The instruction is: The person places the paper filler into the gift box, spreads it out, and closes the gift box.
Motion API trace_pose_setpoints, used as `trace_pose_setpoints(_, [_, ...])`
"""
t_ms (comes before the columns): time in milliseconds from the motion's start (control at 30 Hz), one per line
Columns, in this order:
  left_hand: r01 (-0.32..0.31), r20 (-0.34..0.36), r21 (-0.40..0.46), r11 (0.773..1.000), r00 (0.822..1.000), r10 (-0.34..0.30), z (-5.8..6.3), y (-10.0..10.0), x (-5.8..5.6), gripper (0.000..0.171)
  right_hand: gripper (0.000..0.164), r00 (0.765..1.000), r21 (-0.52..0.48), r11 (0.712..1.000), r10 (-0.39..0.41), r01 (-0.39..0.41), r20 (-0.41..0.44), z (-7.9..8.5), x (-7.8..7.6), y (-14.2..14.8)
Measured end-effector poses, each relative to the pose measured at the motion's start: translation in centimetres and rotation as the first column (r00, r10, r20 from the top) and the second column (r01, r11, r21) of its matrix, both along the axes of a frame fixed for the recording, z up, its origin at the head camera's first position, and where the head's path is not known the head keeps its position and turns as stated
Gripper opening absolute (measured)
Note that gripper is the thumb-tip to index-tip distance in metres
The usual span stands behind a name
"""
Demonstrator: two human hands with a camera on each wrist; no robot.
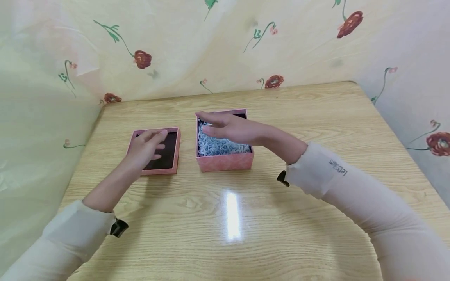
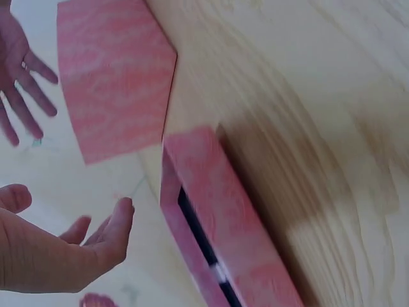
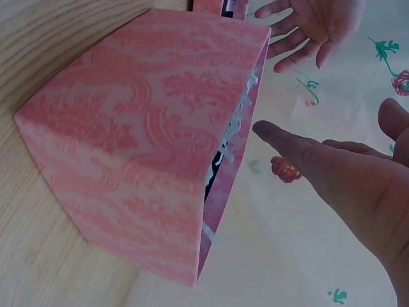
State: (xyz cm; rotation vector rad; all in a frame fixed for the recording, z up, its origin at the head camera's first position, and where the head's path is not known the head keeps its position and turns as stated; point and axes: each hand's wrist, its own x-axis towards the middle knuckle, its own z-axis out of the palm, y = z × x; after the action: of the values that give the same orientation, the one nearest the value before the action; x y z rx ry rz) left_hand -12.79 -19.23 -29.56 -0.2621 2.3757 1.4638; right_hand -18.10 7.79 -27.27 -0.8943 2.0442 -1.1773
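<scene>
A pink patterned box (image 1: 225,162), filled with pale blue shredded paper (image 1: 218,145), stands open on the wooden table. To its left a shallower pink box lid (image 1: 177,150) lies with its dark inside facing up. Over that lid hovers my left hand (image 1: 143,150), fingers loosely bent and holding nothing. My right hand (image 1: 233,128) is stretched above the box, its fingers fairly straight and covering part of the paper. In the right wrist view the right hand (image 3: 348,176) appears apart from the box's rim. The left wrist view shows the left hand (image 2: 64,252) beside the lid (image 2: 223,211), not touching it.
The wooden table (image 1: 168,234) reflects a bright light strip near its middle. A flower-printed sheet (image 1: 183,50) hangs along the back and both sides. Black straps (image 1: 118,227) show at the white sleeves' cuffs.
</scene>
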Motion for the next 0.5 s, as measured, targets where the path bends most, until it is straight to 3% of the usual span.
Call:
trace_pose_setpoints(300, [0.006,0.038,-0.044,0.999,0.999,-0.005,0.8,-3.8,-0.1,0.075,0.063,0.992,-0.068,0.997,-0.033,0.041,0.122,-0.2,0.5,-1.7])
trace_pose_setpoints(500, [-0.020,0.021,-0.139,0.990,1.000,0.023,0.8,-6.1,-0.3,0.082,0.063,0.987,-0.054,0.996,-0.060,0.069,0.152,-0.1,0.9,-2.7])
